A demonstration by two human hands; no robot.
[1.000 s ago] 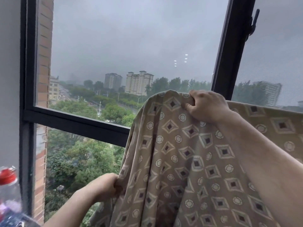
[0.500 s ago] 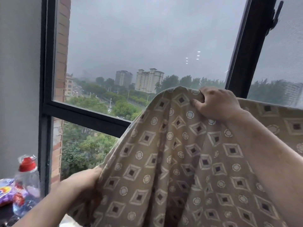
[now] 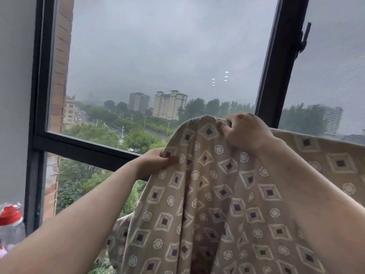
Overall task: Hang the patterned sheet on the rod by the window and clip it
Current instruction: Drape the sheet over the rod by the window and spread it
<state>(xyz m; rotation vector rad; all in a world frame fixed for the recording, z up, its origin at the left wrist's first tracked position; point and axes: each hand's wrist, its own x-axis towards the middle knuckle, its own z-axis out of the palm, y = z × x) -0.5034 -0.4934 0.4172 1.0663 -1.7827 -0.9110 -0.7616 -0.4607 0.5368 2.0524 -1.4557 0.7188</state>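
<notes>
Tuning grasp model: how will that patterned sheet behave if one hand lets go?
Likely floppy: the patterned sheet hangs in deep folds below the right hand. Probably light, since the left hand lifts its edge with a pinch. The freed side would likely sag rather than hold its shape.

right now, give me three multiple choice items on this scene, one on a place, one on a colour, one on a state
1. Where does the left hand grip the patterned sheet?
A. its left edge
B. its top fold
C. nowhere

2. What colour is the bottle cap at lower left?
A. blue
B. red
C. green

3. What is the right hand doing?
A. hanging idle
B. pressing the window glass
C. gripping the sheet's top

Answers: 1 A, fingers pinch the left edge; 2 B, the cap is plainly red; 3 C, fingers curl over the top fold.
</notes>
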